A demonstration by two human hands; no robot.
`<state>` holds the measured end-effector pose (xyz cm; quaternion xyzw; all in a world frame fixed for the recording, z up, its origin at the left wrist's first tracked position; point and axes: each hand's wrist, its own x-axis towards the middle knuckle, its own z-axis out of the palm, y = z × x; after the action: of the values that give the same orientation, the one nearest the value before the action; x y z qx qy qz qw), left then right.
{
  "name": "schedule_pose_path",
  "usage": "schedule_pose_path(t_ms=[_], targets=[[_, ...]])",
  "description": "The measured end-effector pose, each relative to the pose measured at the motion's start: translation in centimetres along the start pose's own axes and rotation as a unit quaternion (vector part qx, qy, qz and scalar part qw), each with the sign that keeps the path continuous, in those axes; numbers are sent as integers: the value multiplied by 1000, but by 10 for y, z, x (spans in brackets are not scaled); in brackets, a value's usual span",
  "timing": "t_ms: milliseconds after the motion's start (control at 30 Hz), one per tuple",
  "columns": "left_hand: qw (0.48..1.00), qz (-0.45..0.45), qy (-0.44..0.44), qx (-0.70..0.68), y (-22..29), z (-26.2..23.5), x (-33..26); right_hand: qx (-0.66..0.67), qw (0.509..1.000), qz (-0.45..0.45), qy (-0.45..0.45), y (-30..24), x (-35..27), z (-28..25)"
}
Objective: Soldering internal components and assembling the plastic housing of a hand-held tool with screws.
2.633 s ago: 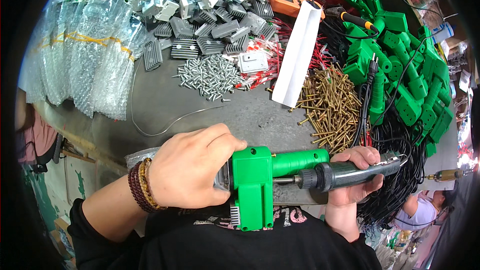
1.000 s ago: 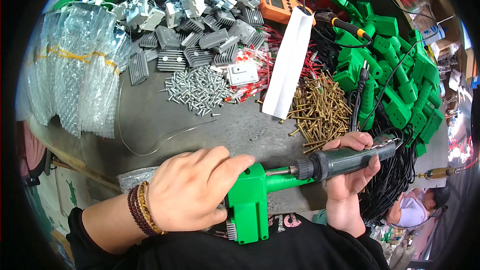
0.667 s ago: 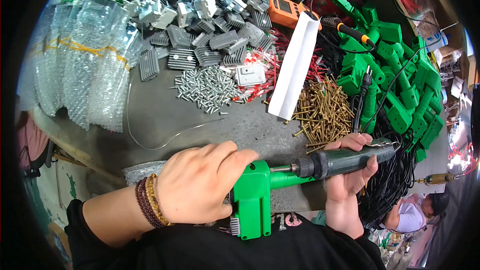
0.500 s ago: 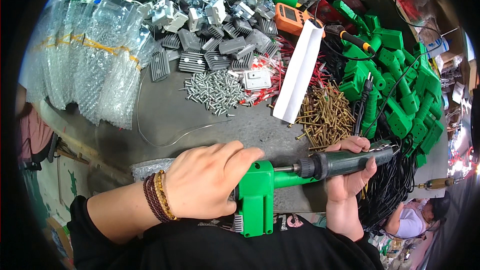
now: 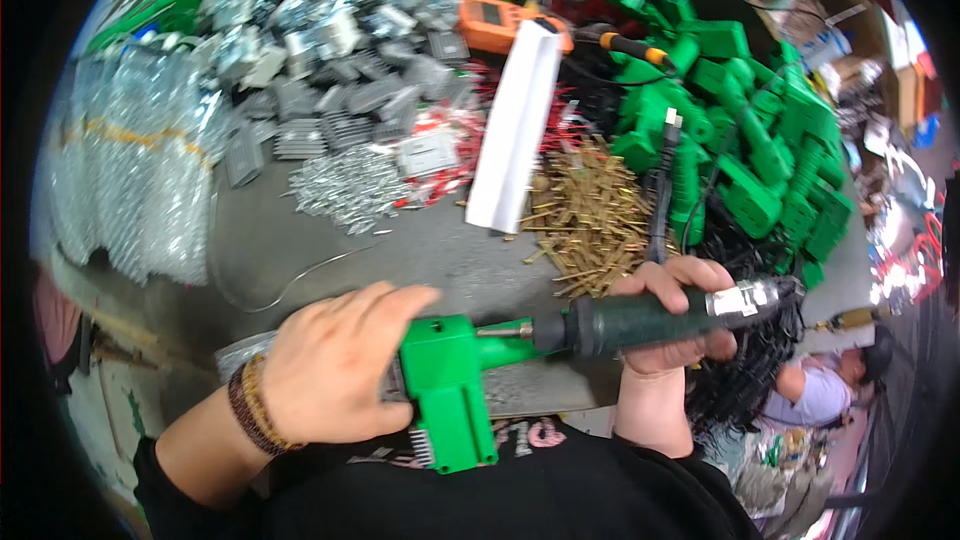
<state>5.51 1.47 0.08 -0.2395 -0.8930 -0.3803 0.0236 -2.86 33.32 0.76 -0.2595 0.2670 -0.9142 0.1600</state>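
green plastic housing [image 5: 448,395], a blocky body with a round handle running off to the right, is held above the near edge of the desk [image 5: 420,240], at the fingers of the left hand [image 5: 335,370] and to the left of the right hand [image 5: 665,355]. grey metal fins [image 5: 421,447] show at its lower left corner. across the black shirt [image 5: 480,500] behind it runs pink and white lettering, partly covered; other print is too blurred to read.

the left hand is partly closed, back upward, thumb below and fingers above, gripping the housing's left end; two strands of beaded bracelets [image 5: 250,405] circle its wrist. the right hand is wrapped around a dark cylindrical power screwdriver [image 5: 600,328], palm beneath and fingers over the top. the tool's slim metal shaft [image 5: 508,331] points left at the housing's upper right edge; whether it touches cannot be told.

just beyond the right hand lie a heap of long brass-coloured screws [image 5: 590,220] and a tangle of black cables [image 5: 735,380]. farther off are short silver screws [image 5: 345,190], a folded white paper strip [image 5: 515,125], grey finned metal blocks [image 5: 300,138], an orange handheld meter [image 5: 488,28], piled green plastic casings [image 5: 750,140] and, far left, bundled clear bubble-wrap bags [image 5: 140,180].
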Motion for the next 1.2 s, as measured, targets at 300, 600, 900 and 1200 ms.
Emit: schedule_pose_path(t_ms=[300,600,900,1200], targets=[[980,1,59,188,7,-18,-49,-478,843,-9,247,-198,-37,8],[924,65,113,360,62,-43,-39,-977,116,-177,39,-110,-10,-25],[869,122,222,425,74,-41,-36,-943,275,9,-186,-95,60,-58],[884,82,290,358,80,-45,-41,-818,568,-31,-82,-122,64,-93]])
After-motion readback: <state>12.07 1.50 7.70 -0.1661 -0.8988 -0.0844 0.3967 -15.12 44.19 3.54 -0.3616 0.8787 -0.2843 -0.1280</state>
